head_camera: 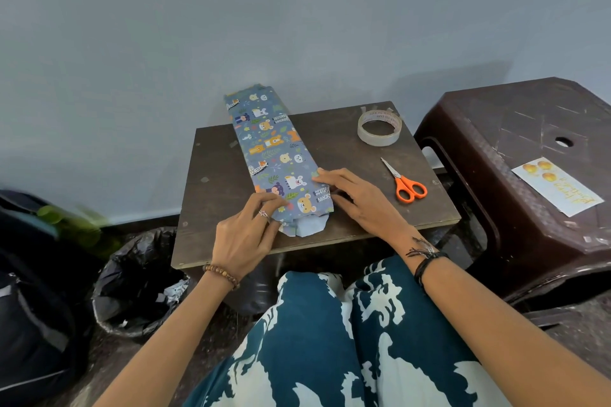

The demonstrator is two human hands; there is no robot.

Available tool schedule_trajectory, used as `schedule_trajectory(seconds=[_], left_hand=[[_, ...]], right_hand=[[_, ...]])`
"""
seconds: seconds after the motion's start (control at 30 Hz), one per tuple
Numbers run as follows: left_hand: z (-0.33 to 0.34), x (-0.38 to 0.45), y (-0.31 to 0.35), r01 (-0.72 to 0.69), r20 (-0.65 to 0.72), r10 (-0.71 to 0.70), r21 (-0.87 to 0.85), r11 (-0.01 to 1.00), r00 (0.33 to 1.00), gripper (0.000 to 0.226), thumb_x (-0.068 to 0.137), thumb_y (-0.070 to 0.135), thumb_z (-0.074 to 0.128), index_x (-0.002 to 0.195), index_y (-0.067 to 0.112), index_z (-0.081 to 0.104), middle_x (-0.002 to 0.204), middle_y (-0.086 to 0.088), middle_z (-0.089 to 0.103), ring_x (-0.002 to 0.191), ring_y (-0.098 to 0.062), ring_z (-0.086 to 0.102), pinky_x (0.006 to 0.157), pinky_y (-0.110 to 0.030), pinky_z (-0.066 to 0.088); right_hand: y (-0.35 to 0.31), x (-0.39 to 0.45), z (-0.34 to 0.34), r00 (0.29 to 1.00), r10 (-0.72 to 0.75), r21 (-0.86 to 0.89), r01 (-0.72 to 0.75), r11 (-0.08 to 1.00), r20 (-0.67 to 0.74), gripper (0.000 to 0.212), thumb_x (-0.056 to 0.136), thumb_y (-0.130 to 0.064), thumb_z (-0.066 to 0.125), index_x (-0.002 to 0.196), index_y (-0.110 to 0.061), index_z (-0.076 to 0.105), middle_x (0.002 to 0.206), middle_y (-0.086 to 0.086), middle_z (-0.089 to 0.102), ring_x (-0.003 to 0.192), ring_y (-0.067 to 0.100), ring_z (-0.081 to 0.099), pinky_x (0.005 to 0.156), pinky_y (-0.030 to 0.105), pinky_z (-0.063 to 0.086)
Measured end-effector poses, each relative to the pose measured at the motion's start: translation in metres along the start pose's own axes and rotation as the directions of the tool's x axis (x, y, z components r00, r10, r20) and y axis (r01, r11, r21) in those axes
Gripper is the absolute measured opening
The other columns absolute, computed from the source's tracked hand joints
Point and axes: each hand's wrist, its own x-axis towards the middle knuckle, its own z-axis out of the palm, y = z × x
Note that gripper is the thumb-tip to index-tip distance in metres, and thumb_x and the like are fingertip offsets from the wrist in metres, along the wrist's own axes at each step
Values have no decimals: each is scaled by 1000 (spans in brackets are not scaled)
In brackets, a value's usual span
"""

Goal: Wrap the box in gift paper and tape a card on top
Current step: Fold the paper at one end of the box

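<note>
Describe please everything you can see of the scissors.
The scissors have orange plastic handles with two finger loops and short silver metal blades. They lie flat and closed on the brown table, right of the wrapped box, below the tape roll. Blades point away from the person, handles toward them. Nothing touches them; the right hand is nearby.

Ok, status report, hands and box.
Both hands flat on wrapped box: left hand, right hand. Near end flap untaped. Card waiting on stool. Nothing obstructing.

Home corner: plastic stool, lined bin, backpack.
</note>
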Motion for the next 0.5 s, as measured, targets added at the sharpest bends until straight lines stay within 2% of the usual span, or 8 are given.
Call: schedule_trajectory(seconds=[0.17, 0.27, 0.33, 0.43, 0.5], left_hand=[[-1, -1, 4, 11, 17, -10, -64, 998, 1000, 24, 90, 34, 40, 111, 28, 52, 112, 13, 48, 67, -8, 63, 40, -10, 29], [-1, -2, 4, 33, 30, -30, -74, 997, 999, 24, 93, 37, 36, 111, 30, 50, 112, 14, 47, 68, -7, 63, 41, -4, 22], [0, -3, 4, 41, 30, -39, -75, 996, 999, 24, 93, 36, 36, 111, 29, 51, 112, 14, 47, 68, -6, 62, 44, -1, 17], [1, -3, 4, 49, 25, -47, -81, 996, 999, 26, 93, 35, 37, 110, 27, 54, 112, 13, 47, 69, -7, 63, 45, 0, 17], [2, -3, 5, 46, 16, -44, -82, 996, 999, 27, 94, 36, 35, 110, 26, 54, 112, 13, 47, 70, -7, 63, 44, 0, 18]], right_hand=[[-2, -4, -1, 999, 35, 87, -38, 995, 37, 40, 99, -16, 43, 136, -29, 43, 140, -17, 41, 126, -1, 41, 104, 17, 35], [-6, -6, 0, 996, 86, 128, -86, 988, 11, 49, 94, -6, 47, 137, -28, 41, 137, -14, 45, 118, 1, 48, 102, 23, 39], [-9, -8, 0, 998, 64, 76, -65, 995, 17, 57, 88, -5, 53, 138, -27, 37, 140, -11, 42, 118, 3, 48, 100, 25, 42], [-15, -7, 5, 1000, -20, -119, 22, 993, 18, 62, 83, -31, 66, 138, -23, 37, 144, -4, 34, 122, 12, 44, 90, 26, 45], [-19, -5, 12, 998, -53, -226, 41, 973, -44, 67, 77, -45, 69, 132, -19, 41, 138, 1, 39, 114, 16, 51, 83, 29, 48]])
